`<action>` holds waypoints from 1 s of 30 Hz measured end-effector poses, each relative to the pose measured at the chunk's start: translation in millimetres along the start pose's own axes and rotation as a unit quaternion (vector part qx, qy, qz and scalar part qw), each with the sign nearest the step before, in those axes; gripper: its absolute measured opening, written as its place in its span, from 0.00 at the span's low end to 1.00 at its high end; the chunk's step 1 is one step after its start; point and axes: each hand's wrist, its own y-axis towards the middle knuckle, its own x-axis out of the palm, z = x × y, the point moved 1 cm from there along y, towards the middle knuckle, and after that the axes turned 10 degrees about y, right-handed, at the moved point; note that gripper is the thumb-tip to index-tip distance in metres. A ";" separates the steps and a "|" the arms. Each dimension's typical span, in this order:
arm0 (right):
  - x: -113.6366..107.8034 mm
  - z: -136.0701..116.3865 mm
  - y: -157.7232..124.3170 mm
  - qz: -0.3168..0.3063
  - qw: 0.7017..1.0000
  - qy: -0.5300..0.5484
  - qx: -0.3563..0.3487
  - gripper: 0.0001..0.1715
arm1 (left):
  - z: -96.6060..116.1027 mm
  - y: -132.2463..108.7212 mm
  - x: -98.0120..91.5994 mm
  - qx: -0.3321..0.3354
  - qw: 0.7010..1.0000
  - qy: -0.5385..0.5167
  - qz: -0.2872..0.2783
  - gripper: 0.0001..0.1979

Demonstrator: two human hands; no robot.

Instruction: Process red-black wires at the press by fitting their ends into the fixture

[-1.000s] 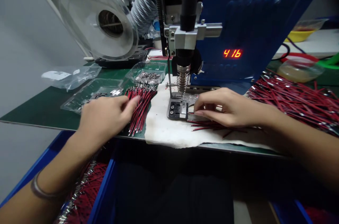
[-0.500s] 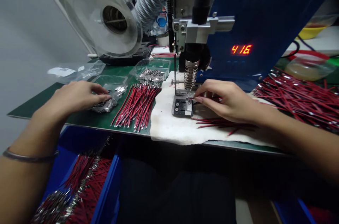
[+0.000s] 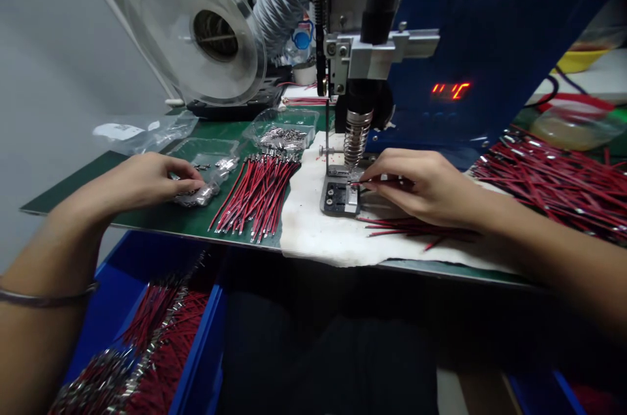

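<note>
My left hand [image 3: 147, 181] reaches into a clear plastic tray [image 3: 206, 147] of small metal parts. Its thumb and fingertips are pressed together, and what they pinch is too small to make out. My right hand [image 3: 421, 185] pinches a short red and black wire [image 3: 368, 182] between thumb and forefinger. The wire's tip points left at the small black fixture [image 3: 337, 196] with its metal block, beneath the spring-wrapped tip [image 3: 356, 139] of the machine. A few loose red wires [image 3: 399, 227] lie on white cloth below this hand.
Between my hands lies a bundle of red and black wires [image 3: 255, 196]. A second tray [image 3: 281, 137] of metal parts stands behind it. A large wire pile [image 3: 553, 183] is at right, beside the blue machine [image 3: 441, 121]. A blue bin [image 3: 198, 336] of wires sits below the table's edge.
My left fingertips have closed together in the tray. The wire in my right hand shows more plainly at the fixture. The machine's lower red display has changed, and the view has shifted slightly.
</note>
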 end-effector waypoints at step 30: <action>-60.3 25.6 -17.6 -0.200 0.942 -0.135 0.232 0.09 | 176.7 -89.8 52.9 0.119 0.706 -0.687 0.125 0.06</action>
